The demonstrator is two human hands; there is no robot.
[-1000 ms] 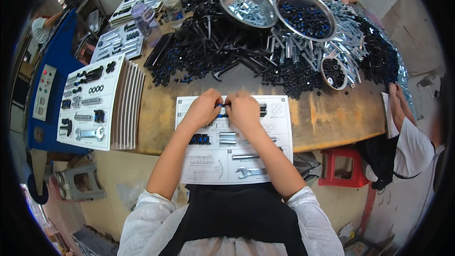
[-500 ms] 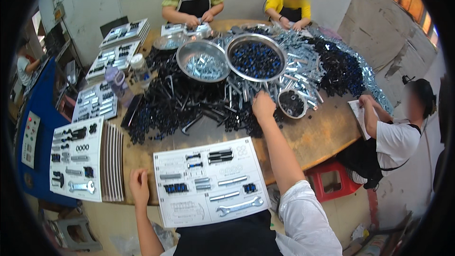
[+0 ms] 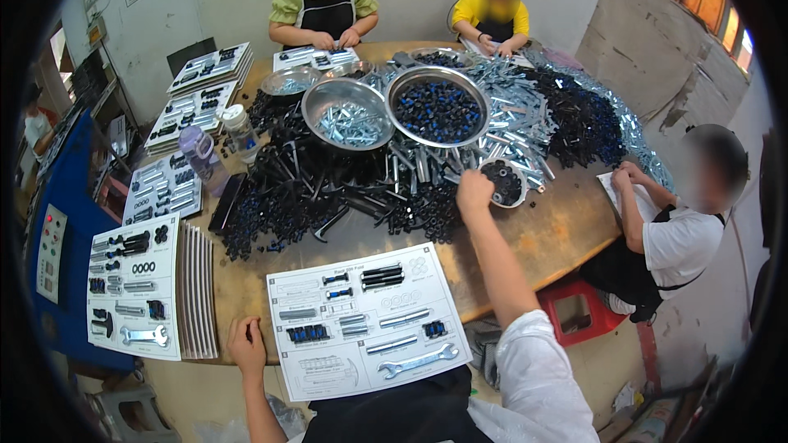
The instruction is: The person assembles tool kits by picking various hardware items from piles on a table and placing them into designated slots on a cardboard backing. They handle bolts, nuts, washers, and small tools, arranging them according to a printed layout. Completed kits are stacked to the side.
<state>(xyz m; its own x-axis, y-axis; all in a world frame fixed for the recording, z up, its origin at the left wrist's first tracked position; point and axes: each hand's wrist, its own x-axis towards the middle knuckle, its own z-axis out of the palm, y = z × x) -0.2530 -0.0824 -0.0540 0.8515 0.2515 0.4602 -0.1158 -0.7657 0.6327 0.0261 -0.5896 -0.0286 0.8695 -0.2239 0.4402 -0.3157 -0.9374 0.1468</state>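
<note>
right hand [image 3: 474,192] over black parts pile [image 3: 328,189] | left hand [image 3: 246,347] beside card [image 3: 367,331]

A round wooden table [image 3: 566,234] bears heaped black parts [image 3: 328,189], 2 steel bowls [image 3: 349,119], white cards [image 3: 367,321].

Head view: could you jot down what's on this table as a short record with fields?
Setting: wooden table heaped with black and silver hardware
Left hand: rests on the table edge beside the white parts card
Right hand: reaches into the parts pile, next to a small bowl of black pieces
Bowls: one of silver bolts, one of dark parts
People: three others seated around
</note>
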